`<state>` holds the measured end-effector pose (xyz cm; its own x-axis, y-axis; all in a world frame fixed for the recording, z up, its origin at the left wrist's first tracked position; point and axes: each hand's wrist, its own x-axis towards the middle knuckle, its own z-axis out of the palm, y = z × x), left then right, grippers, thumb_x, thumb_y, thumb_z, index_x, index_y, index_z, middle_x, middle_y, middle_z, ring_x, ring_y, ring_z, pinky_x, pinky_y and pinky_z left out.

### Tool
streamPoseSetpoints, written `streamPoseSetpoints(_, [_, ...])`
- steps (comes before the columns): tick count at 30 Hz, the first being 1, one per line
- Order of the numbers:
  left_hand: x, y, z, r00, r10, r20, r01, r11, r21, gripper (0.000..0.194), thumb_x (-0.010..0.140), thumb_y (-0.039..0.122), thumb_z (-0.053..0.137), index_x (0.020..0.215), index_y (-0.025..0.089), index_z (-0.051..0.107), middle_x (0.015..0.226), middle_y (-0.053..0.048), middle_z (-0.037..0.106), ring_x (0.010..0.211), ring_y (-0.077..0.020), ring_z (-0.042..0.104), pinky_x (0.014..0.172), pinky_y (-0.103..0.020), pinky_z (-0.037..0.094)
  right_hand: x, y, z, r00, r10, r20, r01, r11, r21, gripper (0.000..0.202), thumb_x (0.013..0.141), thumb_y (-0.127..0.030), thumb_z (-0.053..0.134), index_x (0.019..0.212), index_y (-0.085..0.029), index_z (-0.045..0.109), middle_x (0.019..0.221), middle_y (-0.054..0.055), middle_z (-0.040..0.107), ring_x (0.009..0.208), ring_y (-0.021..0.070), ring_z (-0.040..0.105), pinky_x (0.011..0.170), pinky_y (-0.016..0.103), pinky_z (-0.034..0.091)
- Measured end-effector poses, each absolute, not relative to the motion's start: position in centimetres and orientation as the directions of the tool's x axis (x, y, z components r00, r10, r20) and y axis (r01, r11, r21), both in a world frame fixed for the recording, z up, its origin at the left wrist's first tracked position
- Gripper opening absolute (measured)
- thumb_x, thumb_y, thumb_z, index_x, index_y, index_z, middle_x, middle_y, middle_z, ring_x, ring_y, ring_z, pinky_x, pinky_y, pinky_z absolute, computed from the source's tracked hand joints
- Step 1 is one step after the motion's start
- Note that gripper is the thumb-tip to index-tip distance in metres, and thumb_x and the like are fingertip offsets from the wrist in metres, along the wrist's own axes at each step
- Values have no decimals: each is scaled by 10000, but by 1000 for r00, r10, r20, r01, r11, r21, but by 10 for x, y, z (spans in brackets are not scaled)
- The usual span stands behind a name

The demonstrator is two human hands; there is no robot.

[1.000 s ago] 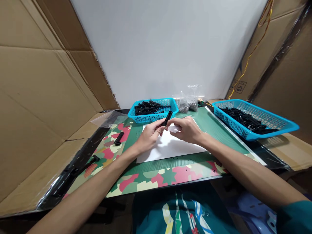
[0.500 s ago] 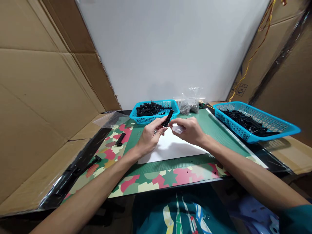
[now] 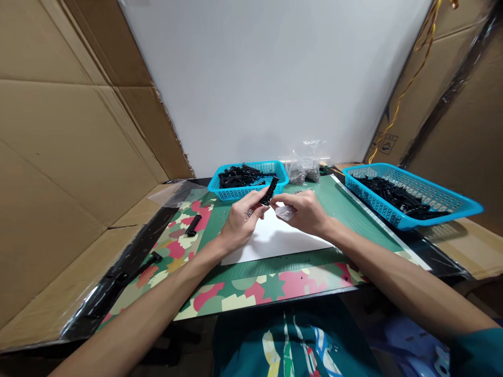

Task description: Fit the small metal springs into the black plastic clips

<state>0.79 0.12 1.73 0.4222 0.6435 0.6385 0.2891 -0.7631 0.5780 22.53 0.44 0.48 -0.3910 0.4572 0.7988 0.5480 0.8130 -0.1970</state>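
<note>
My left hand [image 3: 241, 219] is closed on a slim black plastic part [image 3: 270, 191], which tilts up to the right between thumb and fingers. Small shiny metal bits [image 3: 250, 213] show in that palm. Close beside the part's lower end, the thumb and forefinger of my right hand [image 3: 304, 210] are pinched together; whatever is at their tips is too small to make out. A crumpled, translucent plastic bag [image 3: 285, 212] is tucked under the curled fingers of this hand. Both hands are above a white sheet [image 3: 283, 243] on the green mat [image 3: 349, 201].
Blue baskets of black parts stand at the back, one in the middle [image 3: 248, 196] and one at the right [image 3: 412, 222]. Between them are clear bags [image 3: 304, 173] of small metal pieces. Single black parts [image 3: 193, 225] lie at the left. Cardboard walls [image 3: 78, 157] flank the table.
My hands keep almost the same place at the black part. The plastic bag in my right hand has shifted slightly down, and the whole view has moved a little.
</note>
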Motion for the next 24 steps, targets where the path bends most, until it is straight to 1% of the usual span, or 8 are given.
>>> streamPoseSetpoints(3, [9, 1, 18, 420, 644, 640, 283, -763, 581, 455, 1030, 274, 624, 1483, 230, 640, 973, -39, 649, 733, -134, 600, 724, -282, 557, 226, 4, 6, -417, 465, 781, 555, 811, -187, 208, 872, -132, 586, 927, -188, 779, 642, 11, 685, 530, 119, 528, 564, 249, 329])
streamPoseSetpoints(7, [8, 1, 17, 420, 652, 631, 275, -755, 596, 451, 1027, 280, 626, 1475, 231, 648, 1003, -45, 660, 725, -129, 603, 727, -286, 563, 227, 4, 6, -431, 486, 760, 550, 809, -205, 227, 864, -112, 578, 931, -192, 780, 652, 11, 687, 536, 121, 525, 566, 249, 329])
streamPoseSetpoints(12, [5, 6, 16, 445, 689, 572, 232, -706, 669, 467, 1019, 299, 643, 1482, 236, 646, 1033, -60, 655, 715, -129, 598, 701, -302, 561, 227, 5, 5, -423, 507, 751, 542, 806, -238, 232, 864, -119, 611, 981, -199, 795, 712, 24, 725, 567, 129, 536, 591, 251, 349])
streamPoseSetpoints(15, [3, 8, 15, 451, 709, 542, 212, -675, 707, 476, 1007, 316, 663, 1474, 222, 654, 1056, -75, 663, 719, -134, 593, 689, -311, 557, 227, 4, 7, -454, 505, 734, 544, 809, -221, 252, 849, -90, 597, 970, -197, 792, 705, 20, 722, 564, 127, 535, 586, 252, 324])
streamPoseSetpoints(18, [2, 7, 16, 456, 714, 532, 208, -667, 716, 478, 1005, 314, 665, 1476, 226, 654, 1082, -80, 667, 727, -133, 590, 690, -312, 553, 227, 4, 7, -464, 491, 737, 542, 815, -202, 259, 847, -72, 585, 962, -189, 786, 664, 13, 700, 545, 126, 522, 580, 254, 307])
streamPoseSetpoints(24, [4, 6, 13, 459, 710, 534, 203, -668, 716, 482, 1017, 316, 654, 1492, 238, 642, 1030, -61, 650, 728, -131, 589, 678, -302, 535, 229, 5, 5, -460, 476, 750, 531, 824, -197, 210, 865, -125, 633, 1007, -179, 779, 715, 29, 733, 565, 136, 551, 590, 247, 328])
